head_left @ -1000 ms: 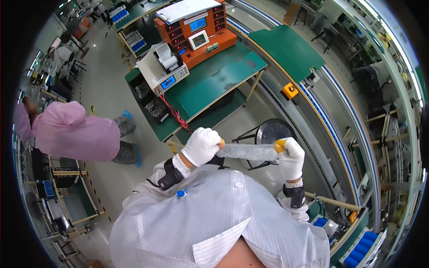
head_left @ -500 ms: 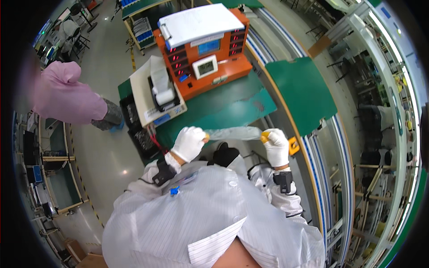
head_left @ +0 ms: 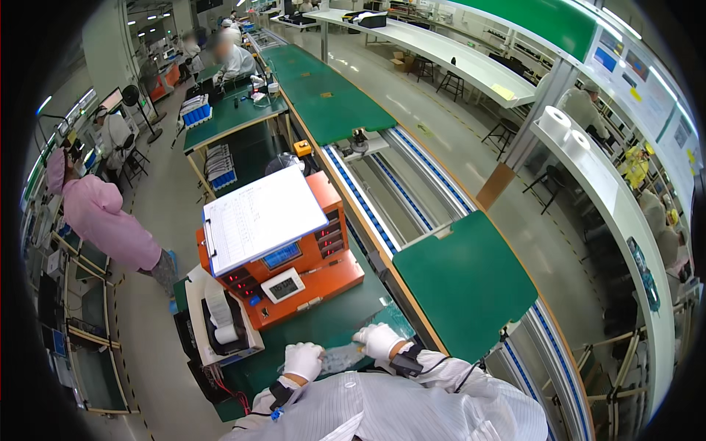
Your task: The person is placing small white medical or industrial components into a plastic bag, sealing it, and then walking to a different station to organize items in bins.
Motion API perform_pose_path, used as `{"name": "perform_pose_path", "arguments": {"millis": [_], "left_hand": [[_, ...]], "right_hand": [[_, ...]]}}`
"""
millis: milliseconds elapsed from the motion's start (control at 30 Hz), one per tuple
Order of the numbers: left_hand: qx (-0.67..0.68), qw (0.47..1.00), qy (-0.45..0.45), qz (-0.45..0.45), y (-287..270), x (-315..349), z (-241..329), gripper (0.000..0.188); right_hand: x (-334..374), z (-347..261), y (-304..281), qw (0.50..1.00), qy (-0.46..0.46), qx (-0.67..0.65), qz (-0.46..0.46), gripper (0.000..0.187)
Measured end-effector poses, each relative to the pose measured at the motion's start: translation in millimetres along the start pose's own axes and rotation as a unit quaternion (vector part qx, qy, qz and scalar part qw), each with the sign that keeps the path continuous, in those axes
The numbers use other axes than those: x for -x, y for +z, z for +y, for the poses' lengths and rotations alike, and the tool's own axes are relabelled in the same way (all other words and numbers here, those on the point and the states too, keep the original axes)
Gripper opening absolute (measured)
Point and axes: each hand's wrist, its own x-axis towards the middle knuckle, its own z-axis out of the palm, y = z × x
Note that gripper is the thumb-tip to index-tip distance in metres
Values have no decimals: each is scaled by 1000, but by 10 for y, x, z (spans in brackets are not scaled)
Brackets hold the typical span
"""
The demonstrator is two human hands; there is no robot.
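Both my hands wear white gloves and are low over the green worktop [head_left: 294, 334]. My left hand [head_left: 303, 361] pinches one end of a strip of clear plastic film [head_left: 343, 358]. With closed fingers, my right hand [head_left: 378, 340] grips the other end, slightly farther away from me. The film hangs crinkled between the two hands. Just beyond them stands an orange instrument [head_left: 327, 283] with red digits, and a white digital meter [head_left: 283, 285] rests on its front ledge. A clipboard [head_left: 265, 213] with a paper form lies on top of the instrument.
Left of the instrument is a white box [head_left: 254, 339] holding a paper roll [head_left: 226, 334]. A conveyor with blue-lined rails [head_left: 360, 209] and a green board [head_left: 467, 283] runs along my right. A person in pink [head_left: 107, 209] stands at the left.
My view has tilted up, showing more of the room. My hands have come closer together, and the film between them, earlier stretched out longer, now looks shorter and more crumpled.
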Motion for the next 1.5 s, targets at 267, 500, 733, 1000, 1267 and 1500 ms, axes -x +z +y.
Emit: {"name": "perform_pose_path", "arguments": {"millis": [267,500,733,1000,1267,1500], "left_hand": [[42,999,-7,-23,5,-287,-46,17],[88,995,6,-41,-14,-331,-92,17],[95,994,45,-6,-3,-278,-153,11],[78,994,74,-3,-21,-177,-183,13],[55,993,63,-86,23,-178,-153,13],[74,994,81,-18,105,-217,-147,15]], "right_hand": [[-351,-43,-157,994,-47,-85,-42,21],[-481,-154,-154,991,-59,-104,-53,22],[-512,-351,12,991,-50,-116,-45,20],[-441,-437,99,997,11,-77,-5,23],[-345,-339,172,997,-7,38,-62,23],[-330,-361,165,1000,2,-13,0,21]]}}
